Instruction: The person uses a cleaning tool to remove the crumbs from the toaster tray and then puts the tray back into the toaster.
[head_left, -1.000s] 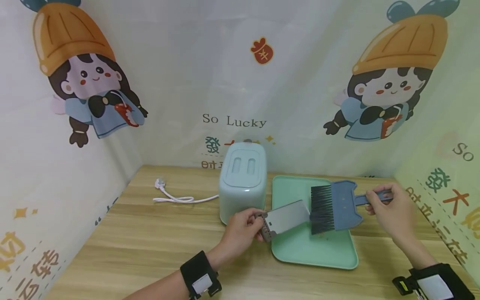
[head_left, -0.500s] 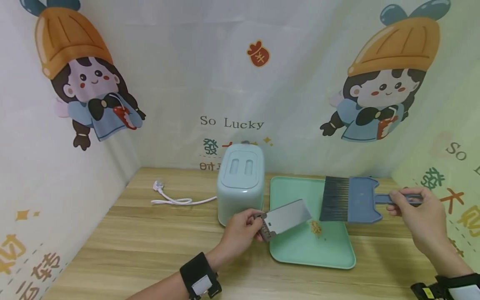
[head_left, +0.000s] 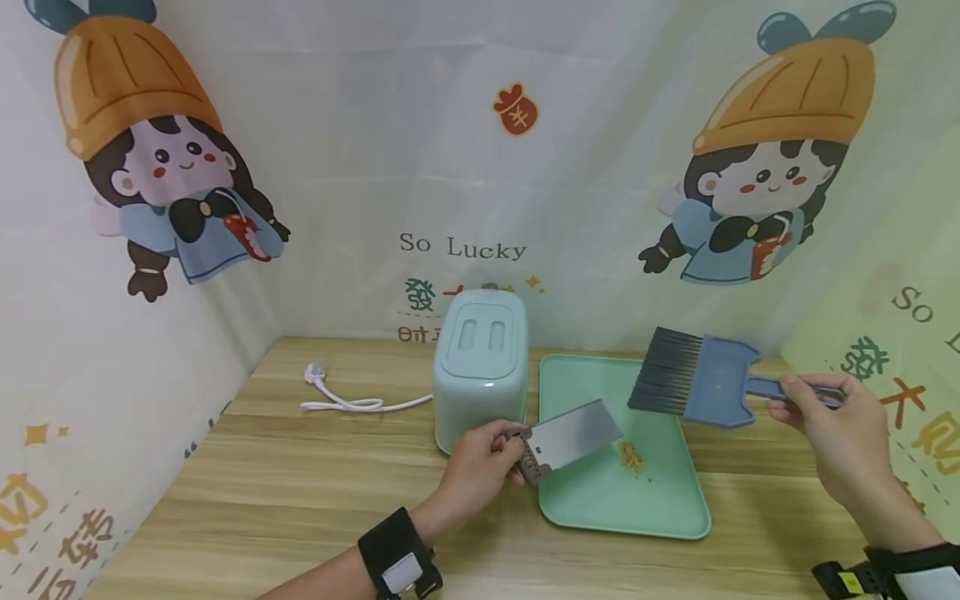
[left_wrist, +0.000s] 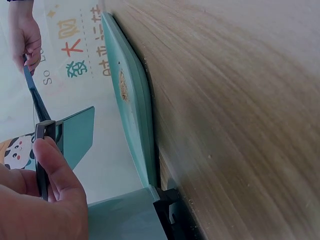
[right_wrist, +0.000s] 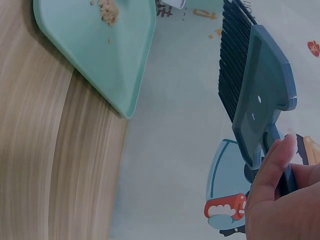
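My left hand [head_left: 480,458] pinches the grey end of a flat metal crumb tray [head_left: 573,437], whose bare plate slants over the left part of a mint-green serving tray [head_left: 637,508]. A small heap of tan crumbs [head_left: 630,455] lies on the green tray, just past the plate's tip. In my right hand [head_left: 840,425] I grip the handle of a blue brush [head_left: 716,383] with long black bristles. The brush is raised above the green tray's right back corner, bristles pointing left. In the right wrist view the bristles [right_wrist: 234,60] are apart from the crumbs [right_wrist: 108,12].
A pale green toaster [head_left: 480,367] stands left of the serving tray, close behind my left hand. Its white cord and plug [head_left: 315,375] lie on the wooden table [head_left: 300,483] to the left. A printed cloth [head_left: 360,167] hangs behind and beside the table.
The brush has moved right, off the crumb tray's tip, then risen and tilted. The crumb heap, earlier behind the bristles, shows now. My left hand and the crumb tray stay nearly still.
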